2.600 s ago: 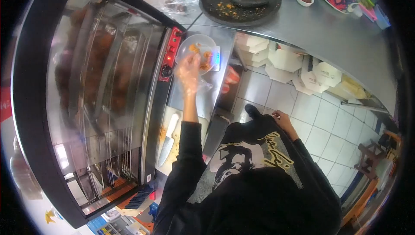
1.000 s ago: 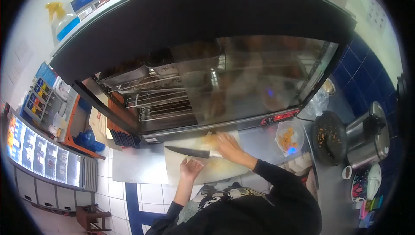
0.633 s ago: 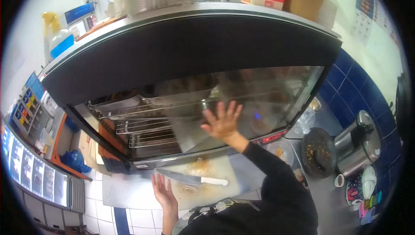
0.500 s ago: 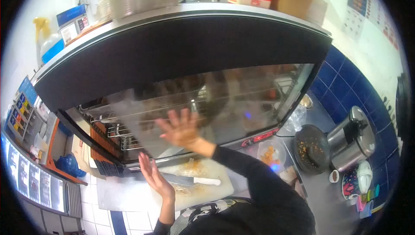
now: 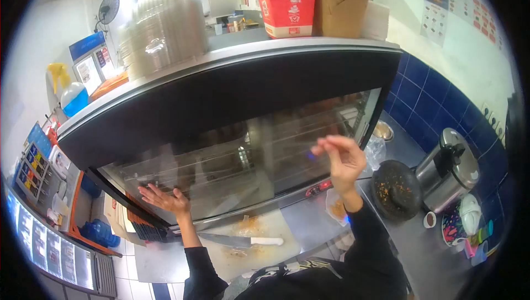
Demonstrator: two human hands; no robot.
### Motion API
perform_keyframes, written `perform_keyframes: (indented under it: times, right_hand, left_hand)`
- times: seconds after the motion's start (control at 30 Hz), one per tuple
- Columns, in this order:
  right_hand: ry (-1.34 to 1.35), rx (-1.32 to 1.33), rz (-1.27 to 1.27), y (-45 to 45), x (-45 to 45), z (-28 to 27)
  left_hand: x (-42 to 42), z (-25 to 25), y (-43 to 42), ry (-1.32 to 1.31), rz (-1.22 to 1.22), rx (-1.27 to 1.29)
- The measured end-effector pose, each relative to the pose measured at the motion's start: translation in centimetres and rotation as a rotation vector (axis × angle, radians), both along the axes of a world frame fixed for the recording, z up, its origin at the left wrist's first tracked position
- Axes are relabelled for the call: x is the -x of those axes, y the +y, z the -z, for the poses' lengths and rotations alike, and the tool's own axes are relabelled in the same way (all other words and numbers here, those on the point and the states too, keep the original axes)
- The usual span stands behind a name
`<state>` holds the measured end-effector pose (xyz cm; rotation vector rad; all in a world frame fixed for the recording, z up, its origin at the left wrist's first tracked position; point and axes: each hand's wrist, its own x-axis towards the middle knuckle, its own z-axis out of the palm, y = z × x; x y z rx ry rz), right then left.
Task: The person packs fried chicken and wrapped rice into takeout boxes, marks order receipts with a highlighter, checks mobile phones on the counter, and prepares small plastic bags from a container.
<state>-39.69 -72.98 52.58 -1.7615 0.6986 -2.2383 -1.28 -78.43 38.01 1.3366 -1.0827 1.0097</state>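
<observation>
My left hand (image 5: 165,199) is open, palm up with fingers spread, in front of the lower left glass of a black display warmer (image 5: 232,95). Its sliding glass door (image 5: 215,173) covers the left side, with wire racks dimly visible behind. On the right, my right hand (image 5: 343,162) is raised before the glass, its fingers loosely bent, with nothing visible in it. Whether it touches the glass I cannot tell. Below and between my hands, a knife (image 5: 243,240) with a white handle lies on a white cutting board (image 5: 276,222) with crumbs and scraps.
To the right stand a dark stone mortar (image 5: 395,189), a steel urn (image 5: 448,170) and a small cup (image 5: 429,220). A clear container (image 5: 335,207) of food sits beside the board. Stacked plastic lids (image 5: 160,32) and a red bag (image 5: 287,1) top the warmer.
The glass door has slid left over the opening at the left end. My right hand has left the middle of the glass and moved right; my left hand has shifted left. The view has tilted up.
</observation>
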Motion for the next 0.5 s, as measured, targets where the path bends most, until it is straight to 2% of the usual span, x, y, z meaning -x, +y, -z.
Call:
perform_keyframes:
  times: [0.07,0.13,0.2,0.23,0.27,0.3,0.33,0.37,0.4,0.47,0.5]
  right_hand:
    - [0.101,-0.171,0.029,0.9,3.7,4.5]
    - [-0.043,-0.426,0.058,2.4,5.6,7.3]
    - [-0.043,-0.374,0.088,2.6,6.7,6.6]
    - [-0.043,-0.33,0.13,2.8,6.6,6.1]
    - [0.009,-0.224,0.146,2.4,6.2,4.4]
    - [0.209,-0.044,0.263,2.3,5.3,1.3]
    - [0.286,0.104,0.231,0.9,4.6,-1.4]
    - [0.365,0.24,0.345,0.0,2.9,-5.0]
    - [0.39,0.278,0.254,-0.5,0.7,-8.4]
    - [0.601,0.348,0.401,-2.9,-3.1,-14.1]
    - [0.71,0.332,0.391,-4.8,-4.7,-16.6]
  left_hand:
    - [-1.2,0.0,0.4,0.005,-0.018,0.01]
    - [-2.6,-0.4,0.9,0.011,-0.05,0.011]
    - [-3.3,-0.7,1.6,-0.01,-0.1,-0.008]
    - [-3.3,-0.8,1.6,-0.018,-0.034,-0.008]
    - [-3.2,-0.7,1.8,-0.022,0.029,-0.014]
    - [-3.3,-0.2,2.7,-0.029,-0.011,-0.053]
    - [-3.1,-0.5,2.5,-0.032,-0.05,-0.065]
    - [-2.7,-0.4,2.8,0.031,0.008,-0.042]
    - [-2.2,0.2,3.7,0.087,0.063,-0.02]
    - [-1.1,2.7,5.9,0.123,0.237,0.028]
    - [0.8,2.9,7.2,0.24,0.463,0.164]
